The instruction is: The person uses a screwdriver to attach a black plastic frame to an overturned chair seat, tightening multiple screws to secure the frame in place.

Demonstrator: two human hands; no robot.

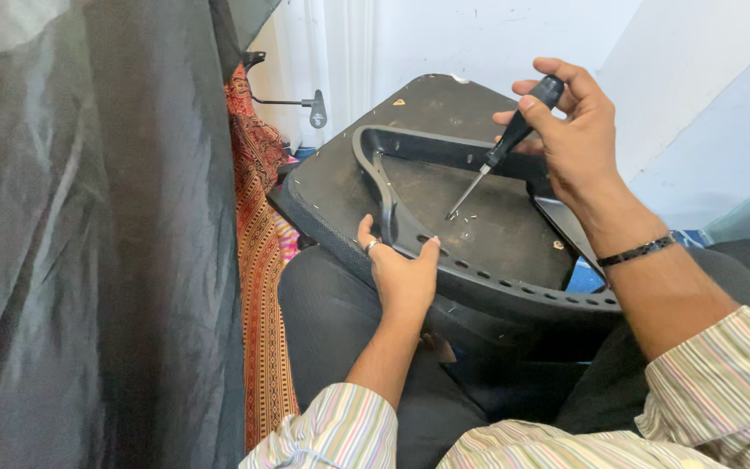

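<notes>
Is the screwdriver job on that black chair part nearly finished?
Hard to say. Done: a few small loose bits, maybe screws, lie on the black panel. In hand: the right hand holds the screwdriver with its tip down on the panel, while the left hand grips the plastic frame. Left: the frame is still sitting on the panel.
</notes>
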